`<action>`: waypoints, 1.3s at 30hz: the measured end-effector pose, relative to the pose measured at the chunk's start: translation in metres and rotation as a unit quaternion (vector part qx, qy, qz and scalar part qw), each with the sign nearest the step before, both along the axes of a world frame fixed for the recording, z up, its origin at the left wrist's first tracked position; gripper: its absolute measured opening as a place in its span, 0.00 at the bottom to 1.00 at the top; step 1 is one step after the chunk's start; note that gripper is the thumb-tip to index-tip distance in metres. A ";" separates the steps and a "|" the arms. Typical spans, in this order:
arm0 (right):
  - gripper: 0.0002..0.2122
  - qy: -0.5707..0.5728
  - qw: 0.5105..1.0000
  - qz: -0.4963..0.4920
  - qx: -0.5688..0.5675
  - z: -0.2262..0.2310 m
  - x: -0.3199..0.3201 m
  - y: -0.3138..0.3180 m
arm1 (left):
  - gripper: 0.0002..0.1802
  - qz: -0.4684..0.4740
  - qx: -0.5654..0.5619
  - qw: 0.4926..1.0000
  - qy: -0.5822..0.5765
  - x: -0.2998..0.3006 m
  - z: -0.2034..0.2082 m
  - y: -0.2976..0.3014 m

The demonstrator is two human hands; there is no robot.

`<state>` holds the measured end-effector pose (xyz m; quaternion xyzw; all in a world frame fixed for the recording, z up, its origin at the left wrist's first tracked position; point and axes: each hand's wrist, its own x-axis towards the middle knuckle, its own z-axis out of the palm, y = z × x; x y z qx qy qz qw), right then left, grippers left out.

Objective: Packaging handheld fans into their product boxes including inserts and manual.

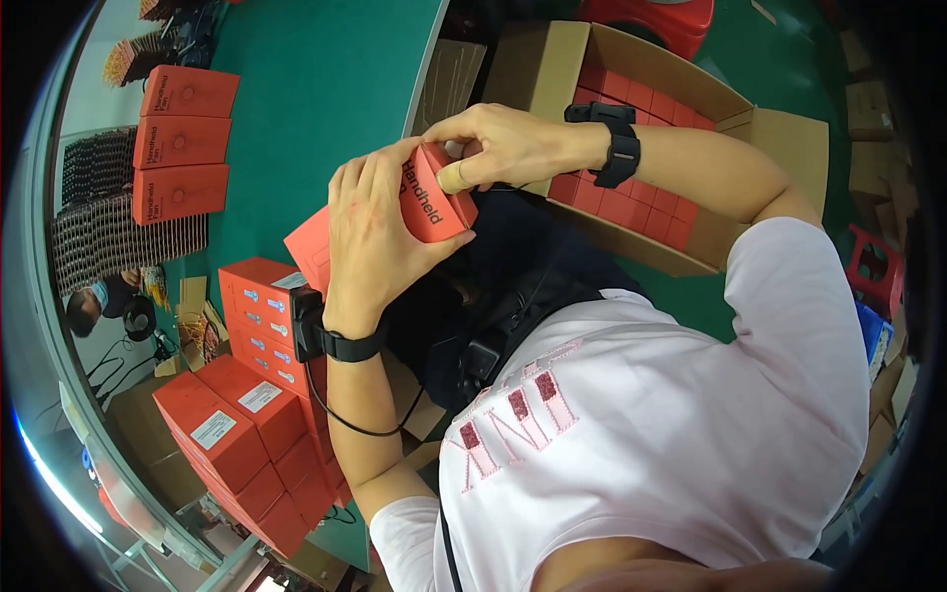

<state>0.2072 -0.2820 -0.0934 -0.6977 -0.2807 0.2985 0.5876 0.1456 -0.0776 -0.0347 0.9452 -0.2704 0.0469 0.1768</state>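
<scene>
A red cardboard box (426,209) with dark lettering is held up in front of me, tilted, above the table's near edge. My left hand (367,222) is wrapped round it, fingers over the far side and thumb along the bottom corner. At the box's right end, my right hand (498,146) grips the upper edge. Its thumb, with a pale yellow cover on it, presses on that end. Another red surface (310,249) shows left of my left hand; whether it belongs to the same box I cannot tell.
Three red boxes (183,144) stand on the green table (296,89) at the far left. Stacked red boxes (258,365) rise at the lower left. An open brown carton (715,259) packed with red boxes sits at right. A red stool (659,22) stands behind it.
</scene>
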 end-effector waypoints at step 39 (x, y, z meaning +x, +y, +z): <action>0.35 0.025 0.999 -0.024 0.010 0.037 -0.009 0.009 | 0.54 0.066 -0.046 0.991 -0.110 -0.006 0.004 0.018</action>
